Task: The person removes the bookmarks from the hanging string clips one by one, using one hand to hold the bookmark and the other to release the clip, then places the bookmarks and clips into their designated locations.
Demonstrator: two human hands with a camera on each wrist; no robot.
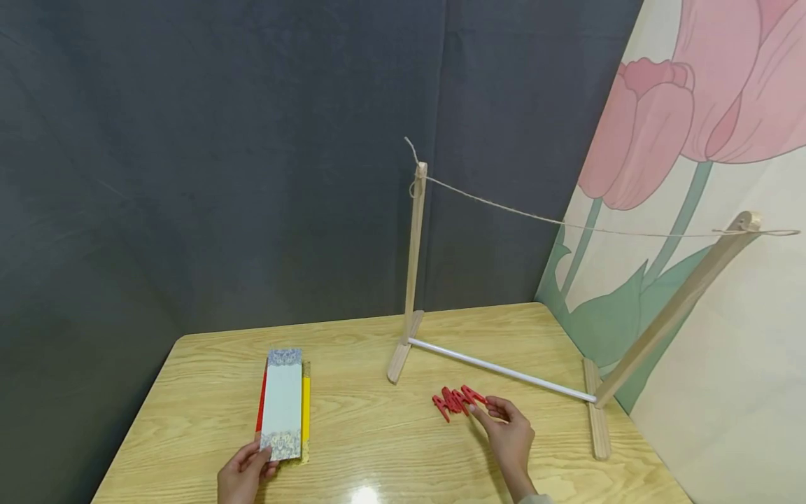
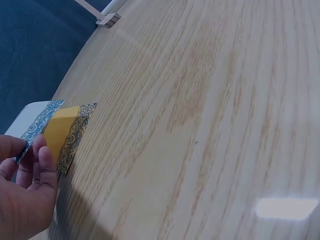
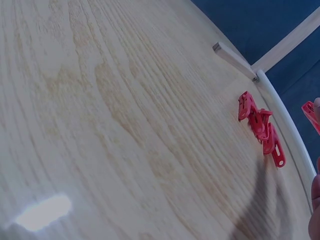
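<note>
My left hand pinches the near end of a pale card strip with blue patterned ends, thumb on top and fingers beneath. A yellow strip with patterned ends and a red strip stick out from under it. In the left wrist view the pale strip's patterned end is tilted up above the yellow strip. My right hand pinches a red clothespin between thumb and fingers. Several more red clothespins lie bunched on the table by its fingertips; the right wrist view shows the held clothespin apart from them.
Behind the clothespins stands a wooden frame with a left post, a right post, a white bottom rod and a sagging string between the post tops. A dark curtain hangs behind the wood-grain table.
</note>
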